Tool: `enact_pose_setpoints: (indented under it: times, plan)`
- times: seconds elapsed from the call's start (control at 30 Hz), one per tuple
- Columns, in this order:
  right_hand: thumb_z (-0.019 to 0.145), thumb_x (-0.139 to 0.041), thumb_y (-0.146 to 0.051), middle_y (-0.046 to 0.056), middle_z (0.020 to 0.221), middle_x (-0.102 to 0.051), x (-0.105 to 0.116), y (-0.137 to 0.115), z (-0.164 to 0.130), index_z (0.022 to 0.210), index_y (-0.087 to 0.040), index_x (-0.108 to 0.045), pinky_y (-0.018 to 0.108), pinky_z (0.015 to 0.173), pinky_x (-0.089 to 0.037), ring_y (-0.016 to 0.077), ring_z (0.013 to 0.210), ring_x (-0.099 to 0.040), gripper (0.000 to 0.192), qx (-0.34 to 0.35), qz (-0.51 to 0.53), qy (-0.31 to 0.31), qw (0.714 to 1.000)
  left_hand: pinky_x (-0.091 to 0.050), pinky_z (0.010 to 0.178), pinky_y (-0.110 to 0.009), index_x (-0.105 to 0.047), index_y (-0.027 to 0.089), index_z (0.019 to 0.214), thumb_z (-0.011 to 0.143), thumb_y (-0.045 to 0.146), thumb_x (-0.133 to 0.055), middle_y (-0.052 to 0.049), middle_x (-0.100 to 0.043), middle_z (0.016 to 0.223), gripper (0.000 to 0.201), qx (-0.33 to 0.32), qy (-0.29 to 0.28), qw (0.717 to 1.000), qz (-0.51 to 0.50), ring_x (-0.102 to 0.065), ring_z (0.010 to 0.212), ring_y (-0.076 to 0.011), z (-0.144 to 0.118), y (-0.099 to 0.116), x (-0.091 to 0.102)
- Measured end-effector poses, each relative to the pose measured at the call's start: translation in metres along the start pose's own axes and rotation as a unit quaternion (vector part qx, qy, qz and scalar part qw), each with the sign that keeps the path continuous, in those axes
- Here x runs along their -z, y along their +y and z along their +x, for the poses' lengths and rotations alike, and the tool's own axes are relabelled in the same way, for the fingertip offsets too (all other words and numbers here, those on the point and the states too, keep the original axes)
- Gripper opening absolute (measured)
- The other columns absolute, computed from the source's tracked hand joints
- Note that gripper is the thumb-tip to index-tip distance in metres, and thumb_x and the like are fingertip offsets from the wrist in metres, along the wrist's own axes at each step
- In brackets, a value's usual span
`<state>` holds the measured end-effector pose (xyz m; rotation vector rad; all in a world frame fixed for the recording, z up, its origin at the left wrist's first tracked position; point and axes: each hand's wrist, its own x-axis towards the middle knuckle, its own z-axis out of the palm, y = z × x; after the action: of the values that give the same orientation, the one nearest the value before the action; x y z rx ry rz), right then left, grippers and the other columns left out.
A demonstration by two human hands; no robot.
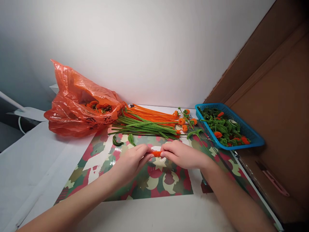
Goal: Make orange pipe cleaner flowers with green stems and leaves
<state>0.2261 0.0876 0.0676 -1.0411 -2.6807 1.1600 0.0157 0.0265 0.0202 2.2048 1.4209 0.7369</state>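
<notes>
At six o'clock on my feed, left hand (135, 159) and right hand (182, 155) pinch an orange chenille piece (157, 154), which uneven tugging could deform.

"Looks bright orange on the short fuzzy piece (157, 154)?"

"Yes, and reddish orange across the plastic bag (70, 109), with dark lettering (93, 120). Turns green along the stems (145, 125)."

"And on the mat (145, 188)?"

"Mixes green, maroon and cream patches, starred and striped in places. Shows blue on the basket (257, 139), pink on the cutter (277, 185)."
</notes>
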Motion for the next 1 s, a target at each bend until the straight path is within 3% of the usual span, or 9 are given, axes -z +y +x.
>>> enact_pose_setpoints:
  times: [0.2,0.47,0.57,0.67,0.83,0.9,1.0]
  plan:
    - [0.094,-0.042,-0.028,-0.003,0.063,-0.048,-0.005,0.003,0.002,0.065,-0.018,-0.041,0.025,0.054,-0.026,0.0106,0.062,-0.04,0.031,0.018,-0.037,0.018,0.999,-0.032,0.056,-0.027,-0.042,0.021,0.076,0.098,0.036,-0.024,0.0,-0.051,0.07,0.032,0.037,-0.089,0.994,0.042,-0.042,0.061,-0.0154,0.001,-0.001,-0.002]
    - [0.092,-0.043,-0.024,-0.002,0.063,-0.05,-0.011,-0.001,-0.002,0.072,-0.018,-0.047,0.025,0.052,-0.023,0.0099,0.058,-0.038,0.022,0.029,-0.105,-0.006,0.994,-0.029,0.052,-0.025,-0.041,0.02,0.074,0.098,0.042,-0.026,0.003,-0.039,0.067,0.036,0.106,-0.224,0.962,-0.115,-0.035,0.06,-0.0133,0.003,0.008,0.012]
    - [0.092,-0.04,-0.021,-0.003,0.062,-0.046,-0.013,-0.004,-0.001,0.073,-0.019,-0.044,0.025,0.05,-0.022,0.0094,0.053,-0.034,0.02,0.021,-0.092,-0.032,0.995,-0.029,0.052,-0.025,-0.043,0.02,0.075,0.098,0.04,-0.027,0.002,-0.043,0.068,0.034,0.094,-0.214,0.968,-0.09,-0.037,0.06,-0.0136,0.002,0.007,0.008]
    - [0.095,-0.037,-0.021,-0.003,0.066,-0.046,-0.013,-0.002,0.002,0.076,-0.018,-0.044,0.024,0.051,-0.026,0.0093,0.055,-0.037,0.02,0.026,-0.037,-0.062,0.997,-0.03,0.053,-0.026,-0.045,0.02,0.078,0.098,0.035,-0.027,0.0,-0.051,0.071,0.03,0.053,-0.172,0.984,0.013,-0.043,0.06,-0.0146,0.002,0.004,0.0]
    - [0.097,-0.038,-0.027,-0.003,0.068,-0.047,-0.009,0.005,0.006,0.075,-0.018,-0.048,0.024,0.054,-0.029,0.0099,0.059,-0.039,0.025,0.031,0.012,-0.087,0.996,-0.025,0.048,-0.026,-0.044,0.02,0.074,0.098,0.028,-0.026,0.0,-0.052,0.064,0.031,-0.079,-0.104,0.978,0.162,-0.044,0.052,-0.0148,0.001,-0.001,-0.006]
    - [0.096,-0.039,-0.025,-0.003,0.068,-0.048,-0.008,0.005,0.005,0.076,-0.018,-0.05,0.024,0.055,-0.029,0.0097,0.059,-0.039,0.024,0.041,0.021,-0.093,0.995,-0.022,0.046,-0.027,-0.044,0.02,0.073,0.099,0.028,-0.025,0.001,-0.051,0.061,0.033,-0.119,-0.088,0.973,0.175,-0.043,0.048,-0.0142,0.001,-0.002,-0.005]
    - [0.096,-0.039,-0.024,-0.003,0.07,-0.052,-0.009,0.002,0.004,0.078,-0.018,-0.053,0.023,0.056,-0.028,0.0097,0.06,-0.04,0.024,0.052,0.011,-0.064,0.997,-0.025,0.047,-0.026,-0.049,0.019,0.075,0.099,0.029,-0.028,0.001,-0.052,0.061,0.034,-0.095,-0.09,0.982,0.137,-0.043,0.049,-0.0132,0.0,0.0,-0.002]
